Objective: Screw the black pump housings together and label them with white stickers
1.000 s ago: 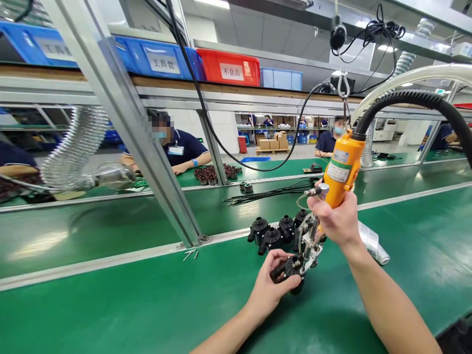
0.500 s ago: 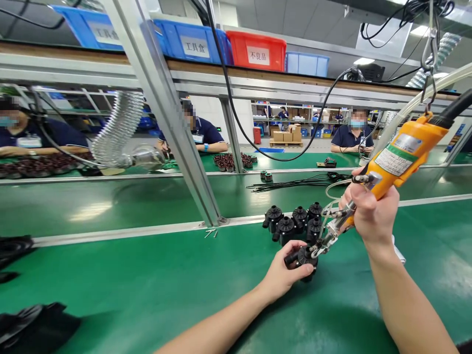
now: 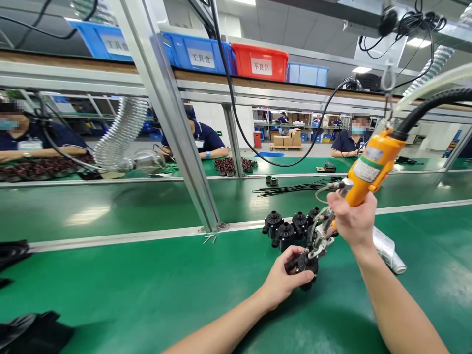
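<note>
My left hand (image 3: 282, 280) is closed around a small black pump housing (image 3: 304, 265) resting on the green bench mat (image 3: 147, 295). My right hand (image 3: 352, 221) grips an orange powered screwdriver (image 3: 372, 164) that hangs from a hook and a black hose. Its metal nose (image 3: 319, 241) is tilted down to the left and touches the top of the housing. Several more black housings (image 3: 289, 228) stand in a cluster just behind.
A slanted aluminium post (image 3: 173, 123) rises from the bench rail, with loose screws (image 3: 209, 239) at its foot. A white plastic roll (image 3: 389, 250) lies right of my right arm. Black bags (image 3: 33, 332) sit at the left. People in dark shirts work across the belt.
The screwdriver has swung more upright and its nose has shifted slightly left on the housing. My left hand keeps its hold. The view has moved a little.
</note>
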Available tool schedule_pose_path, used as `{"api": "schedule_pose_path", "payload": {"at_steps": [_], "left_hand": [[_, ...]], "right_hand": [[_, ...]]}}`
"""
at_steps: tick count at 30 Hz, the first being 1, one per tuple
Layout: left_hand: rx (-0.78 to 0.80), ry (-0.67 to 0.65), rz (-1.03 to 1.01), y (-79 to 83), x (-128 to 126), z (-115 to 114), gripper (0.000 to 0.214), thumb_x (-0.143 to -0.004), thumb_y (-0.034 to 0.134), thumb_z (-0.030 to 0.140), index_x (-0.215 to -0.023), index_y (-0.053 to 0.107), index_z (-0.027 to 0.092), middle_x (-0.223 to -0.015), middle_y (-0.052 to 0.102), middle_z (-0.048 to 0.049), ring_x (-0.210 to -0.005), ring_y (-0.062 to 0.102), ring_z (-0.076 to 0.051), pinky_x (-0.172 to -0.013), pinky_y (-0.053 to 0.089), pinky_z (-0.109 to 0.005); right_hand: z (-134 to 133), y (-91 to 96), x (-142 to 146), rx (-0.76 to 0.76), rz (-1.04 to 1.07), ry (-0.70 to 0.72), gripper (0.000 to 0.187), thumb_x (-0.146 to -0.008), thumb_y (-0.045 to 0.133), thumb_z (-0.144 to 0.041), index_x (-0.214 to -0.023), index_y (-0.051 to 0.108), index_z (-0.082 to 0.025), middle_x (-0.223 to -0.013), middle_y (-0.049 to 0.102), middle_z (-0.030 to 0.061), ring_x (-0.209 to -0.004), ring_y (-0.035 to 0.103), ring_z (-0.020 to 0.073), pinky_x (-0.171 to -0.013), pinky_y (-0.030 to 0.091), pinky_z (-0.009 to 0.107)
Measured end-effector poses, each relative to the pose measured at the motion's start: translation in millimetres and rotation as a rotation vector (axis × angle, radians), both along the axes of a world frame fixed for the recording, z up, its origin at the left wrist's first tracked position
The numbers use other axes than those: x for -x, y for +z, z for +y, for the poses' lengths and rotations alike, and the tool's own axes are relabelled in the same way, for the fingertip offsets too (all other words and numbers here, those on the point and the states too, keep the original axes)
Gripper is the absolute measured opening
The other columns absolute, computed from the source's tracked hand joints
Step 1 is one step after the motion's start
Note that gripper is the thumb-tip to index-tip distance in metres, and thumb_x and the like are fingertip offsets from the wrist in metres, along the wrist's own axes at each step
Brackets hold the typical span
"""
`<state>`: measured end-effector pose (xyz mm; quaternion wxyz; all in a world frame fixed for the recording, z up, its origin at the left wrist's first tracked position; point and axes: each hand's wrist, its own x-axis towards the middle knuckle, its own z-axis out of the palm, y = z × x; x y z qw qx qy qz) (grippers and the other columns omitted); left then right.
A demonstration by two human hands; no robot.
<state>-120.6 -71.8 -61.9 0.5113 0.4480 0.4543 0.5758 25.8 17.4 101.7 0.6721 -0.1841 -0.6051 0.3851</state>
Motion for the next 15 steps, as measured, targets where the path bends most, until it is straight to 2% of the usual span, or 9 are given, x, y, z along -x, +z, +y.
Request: {"api": "schedule_pose_path", "payload": {"at_steps": [4,9,12,15], "left_hand": [[0.007,0.012,-0.019,-1.3,0,0,0.05,-0.065,0.096,0.035,-0.101,0.064,0.02,-0.093,0.069,0.0004,-0.086,0.062,-0.017,-0.081,0.049,-0.026],[0.001,0.027,0.023,-9.1,3,1,0.053,-0.066,0.095,0.038,-0.107,0.067,0.022,-0.099,0.071,-0.0012,-0.093,0.062,-0.019,-0.085,0.05,-0.028],[-0.003,0.076,0.116,-12.7,8,4,0.056,-0.065,0.094,0.044,-0.109,0.067,0.022,-0.102,0.072,-0.0037,-0.097,0.062,-0.023,-0.089,0.051,-0.032],[-0.021,0.082,0.329,-1.8,18,5,0.052,-0.064,0.092,0.046,-0.102,0.064,0.021,-0.101,0.07,-0.0046,-0.099,0.062,-0.026,-0.091,0.05,-0.034]], "right_hand": [[0,-4.9,8,0.039,-0.018,0.016,0.037,-0.069,0.083,-0.038,-0.079,0.051,-0.021,-0.054,0.042,-0.0084,-0.046,0.036,0.0082,-0.042,0.034,0.024],[0,-10.2,16,0.096,-0.045,0.053,0.041,-0.068,0.084,-0.04,-0.084,0.051,-0.021,-0.057,0.046,-0.008,-0.048,0.041,0.0094,-0.044,0.038,0.024],[2,-12.8,18,0.127,-0.041,0.058,0.044,-0.068,0.085,-0.041,-0.087,0.051,-0.021,-0.06,0.047,-0.008,-0.05,0.042,0.0092,-0.045,0.038,0.023],[6,-12.0,15,0.163,-0.028,0.05,0.046,-0.068,0.085,-0.042,-0.091,0.052,-0.02,-0.063,0.048,-0.0072,-0.052,0.043,0.0097,-0.047,0.04,0.023]]}}
